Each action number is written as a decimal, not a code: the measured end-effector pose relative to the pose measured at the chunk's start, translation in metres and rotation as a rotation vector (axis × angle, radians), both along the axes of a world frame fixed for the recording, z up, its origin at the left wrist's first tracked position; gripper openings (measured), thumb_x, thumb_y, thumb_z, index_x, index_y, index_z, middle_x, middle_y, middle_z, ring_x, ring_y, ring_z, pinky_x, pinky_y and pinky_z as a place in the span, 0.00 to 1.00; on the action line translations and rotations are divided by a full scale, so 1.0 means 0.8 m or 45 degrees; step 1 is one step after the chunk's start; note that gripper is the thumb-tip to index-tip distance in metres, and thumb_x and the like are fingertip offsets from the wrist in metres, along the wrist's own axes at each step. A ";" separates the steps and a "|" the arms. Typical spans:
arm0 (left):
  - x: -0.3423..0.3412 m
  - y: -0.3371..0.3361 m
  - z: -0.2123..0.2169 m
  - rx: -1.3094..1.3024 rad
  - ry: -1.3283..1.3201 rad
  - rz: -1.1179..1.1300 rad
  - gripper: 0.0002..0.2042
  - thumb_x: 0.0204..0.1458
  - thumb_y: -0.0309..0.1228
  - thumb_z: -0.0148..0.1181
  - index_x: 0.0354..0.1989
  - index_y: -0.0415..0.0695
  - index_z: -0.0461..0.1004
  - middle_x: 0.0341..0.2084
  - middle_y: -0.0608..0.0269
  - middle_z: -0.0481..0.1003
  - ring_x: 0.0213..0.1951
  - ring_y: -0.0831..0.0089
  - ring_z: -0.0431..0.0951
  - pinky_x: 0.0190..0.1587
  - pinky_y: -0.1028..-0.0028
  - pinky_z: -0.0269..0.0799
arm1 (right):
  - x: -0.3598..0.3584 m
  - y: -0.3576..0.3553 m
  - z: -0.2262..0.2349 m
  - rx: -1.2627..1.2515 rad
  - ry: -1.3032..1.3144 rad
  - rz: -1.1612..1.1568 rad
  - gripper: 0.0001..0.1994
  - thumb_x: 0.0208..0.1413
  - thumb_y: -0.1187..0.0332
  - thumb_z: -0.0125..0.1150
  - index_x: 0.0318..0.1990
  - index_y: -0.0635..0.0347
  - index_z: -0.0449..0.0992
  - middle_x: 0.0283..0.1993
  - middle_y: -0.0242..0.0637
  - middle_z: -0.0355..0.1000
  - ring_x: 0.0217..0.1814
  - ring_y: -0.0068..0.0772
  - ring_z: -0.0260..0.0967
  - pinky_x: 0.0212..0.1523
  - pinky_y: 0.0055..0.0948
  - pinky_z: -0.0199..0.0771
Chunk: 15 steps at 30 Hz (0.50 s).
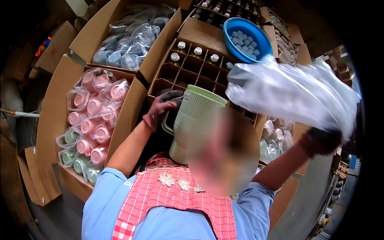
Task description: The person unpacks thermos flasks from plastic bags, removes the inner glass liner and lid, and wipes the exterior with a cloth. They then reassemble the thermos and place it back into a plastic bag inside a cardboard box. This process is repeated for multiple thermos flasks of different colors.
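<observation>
My left hand (159,111), in a dark red glove, grips the handle of a pale green ribbed jug (192,120). The jug stands upright, close to my chest, over the front of a divided carton (188,68). My right hand (322,141), also gloved, is raised to the right and holds a large clear plastic bag (292,94). The bag hangs crumpled in the air above and to the right of the jug's open rim, apart from it. I wear a blue shirt and a red checked apron.
The divided carton holds a few white-capped bottles at its far cells. A blue bowl (247,38) of pale blue caps sits behind it. Cartons of bagged pink and green pieces (92,116), bagged blue pieces (130,40) and more bagged items (274,142) surround me.
</observation>
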<state>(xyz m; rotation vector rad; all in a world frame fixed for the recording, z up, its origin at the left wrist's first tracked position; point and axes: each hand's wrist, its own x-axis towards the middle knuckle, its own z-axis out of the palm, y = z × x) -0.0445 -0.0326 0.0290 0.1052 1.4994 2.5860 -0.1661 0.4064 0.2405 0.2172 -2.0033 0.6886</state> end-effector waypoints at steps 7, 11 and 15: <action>0.037 0.035 0.040 -0.878 0.244 0.509 0.22 0.42 0.24 0.61 0.49 0.38 0.69 0.42 0.54 0.74 0.44 0.64 0.75 0.47 0.72 0.70 | 0.029 -0.100 -0.213 0.159 -1.428 0.300 0.23 0.47 0.57 0.64 0.48 0.61 0.72 0.40 0.44 0.75 0.43 0.37 0.73 0.45 0.30 0.71; 0.040 0.057 0.074 -1.238 0.518 0.562 0.22 0.40 0.26 0.60 0.48 0.40 0.69 0.41 0.48 0.71 0.42 0.51 0.73 0.45 0.64 0.70 | 0.080 -0.208 -0.108 -0.745 -1.494 0.951 0.19 0.50 0.59 0.60 0.47 0.62 0.73 0.40 0.48 0.74 0.43 0.45 0.72 0.47 0.32 0.69; 0.030 0.072 0.085 -1.211 0.587 0.479 0.20 0.42 0.28 0.58 0.48 0.40 0.69 0.41 0.49 0.72 0.43 0.54 0.74 0.46 0.67 0.70 | 0.084 -0.252 -0.111 -0.115 -1.445 1.015 0.19 0.48 0.58 0.61 0.44 0.61 0.75 0.39 0.51 0.72 0.41 0.49 0.70 0.42 0.35 0.69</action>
